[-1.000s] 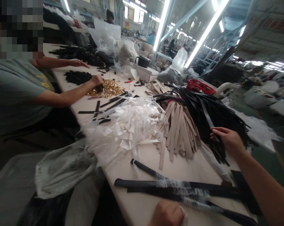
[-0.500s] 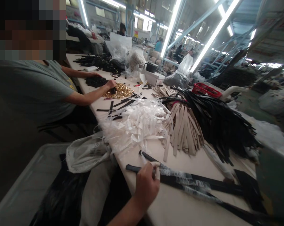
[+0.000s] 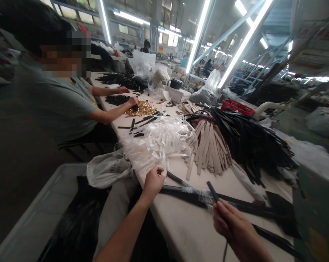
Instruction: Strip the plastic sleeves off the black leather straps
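Note:
My left hand is closed at the table's near edge, beside the pile of white strips; its fingertips pinch a bit of white material. On the right, my right hand grips a thin black strip, whose end sticks up past the fingers and whose tail hangs below. Between and behind the hands, long black strips lie across the table, with clear wrapping around part of them.
Beige strips and a large black bundle lie farther back, near a red basket. At the left, a person handles gold pieces. A grey bin stands lower left.
My left hand has moved left and up, away from the black strips. My right hand has come into view holding a thin black strip. The view has shifted slightly.

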`<action>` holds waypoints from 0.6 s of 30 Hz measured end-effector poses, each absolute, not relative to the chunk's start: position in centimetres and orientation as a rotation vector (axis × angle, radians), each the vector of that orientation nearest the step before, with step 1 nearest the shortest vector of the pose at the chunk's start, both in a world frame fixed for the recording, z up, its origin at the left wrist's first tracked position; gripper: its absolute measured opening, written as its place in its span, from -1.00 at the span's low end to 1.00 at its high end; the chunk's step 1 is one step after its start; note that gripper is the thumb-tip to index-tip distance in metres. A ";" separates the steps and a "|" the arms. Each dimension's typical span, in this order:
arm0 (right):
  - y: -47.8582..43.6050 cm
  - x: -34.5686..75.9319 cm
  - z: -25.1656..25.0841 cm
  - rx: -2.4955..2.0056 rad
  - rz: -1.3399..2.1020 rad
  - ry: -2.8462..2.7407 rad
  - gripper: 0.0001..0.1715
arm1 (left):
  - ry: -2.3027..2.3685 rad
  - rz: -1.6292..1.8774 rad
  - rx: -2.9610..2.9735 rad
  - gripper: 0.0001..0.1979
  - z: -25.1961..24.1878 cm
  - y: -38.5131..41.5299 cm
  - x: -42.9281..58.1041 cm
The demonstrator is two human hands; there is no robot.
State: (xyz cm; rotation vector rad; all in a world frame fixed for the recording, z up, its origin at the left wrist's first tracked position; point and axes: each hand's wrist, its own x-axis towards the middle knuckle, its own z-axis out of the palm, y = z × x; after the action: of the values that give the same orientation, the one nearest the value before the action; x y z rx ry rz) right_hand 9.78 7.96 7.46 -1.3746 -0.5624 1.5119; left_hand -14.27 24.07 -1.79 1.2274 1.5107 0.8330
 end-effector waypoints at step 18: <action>14.4 3.4 -2.4 -1.357 1.676 -0.650 -0.54 | 1.120 0.646 0.906 -0.70 -3.9 13.0 -11.0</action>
State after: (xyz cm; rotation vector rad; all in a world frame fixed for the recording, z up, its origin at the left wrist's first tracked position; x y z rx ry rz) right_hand 3.36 14.38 -2.45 -1.3568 -0.6497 1.6759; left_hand -11.03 13.04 -3.94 0.9065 1.1196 0.6456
